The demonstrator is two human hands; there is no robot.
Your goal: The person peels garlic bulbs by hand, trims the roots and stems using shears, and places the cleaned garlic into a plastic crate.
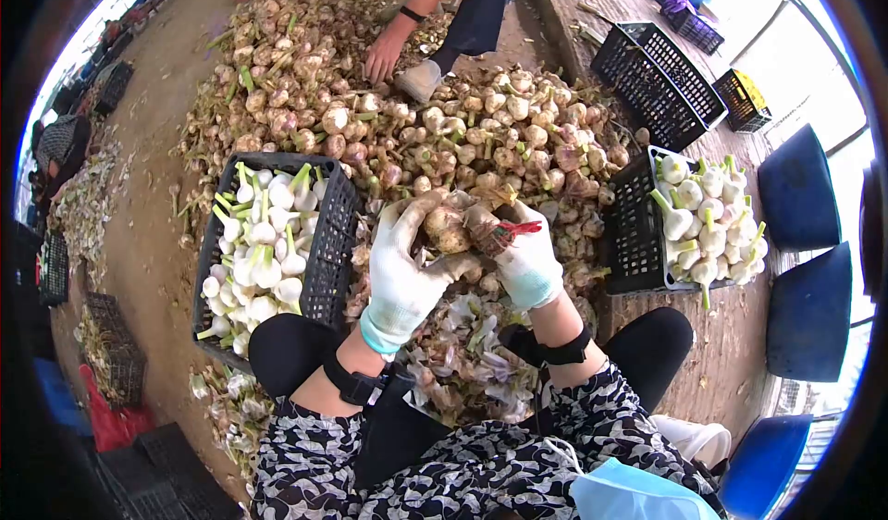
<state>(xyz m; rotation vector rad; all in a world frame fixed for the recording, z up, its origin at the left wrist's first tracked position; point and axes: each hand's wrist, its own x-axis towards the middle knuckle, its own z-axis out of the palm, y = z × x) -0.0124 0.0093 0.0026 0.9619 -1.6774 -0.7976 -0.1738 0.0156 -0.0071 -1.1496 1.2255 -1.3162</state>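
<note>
Both my hands wear white gloves with soiled fingertips and meet in front of me. In my left hand [405, 275], closed round it, is an unpeeled garlic bulb [448, 231] with brown, dirty skin. My right hand [529, 259] is closed beside the bulb, its fingers against it. A red strip [520, 228] shows at the right fingers; what it belongs to is hidden. Below my hands lies a heap of loose garlic skins [476, 358]. Beyond them spreads a big pile of unpeeled garlic [518, 136].
To the left stands a black crate [328, 261] of peeled white garlic; another filled crate [634, 233] is at the right. A co-worker's hand [387, 50] and foot [421, 80] are at the pile. A black crate [659, 85] and blue tubs [807, 312] stand further right.
</note>
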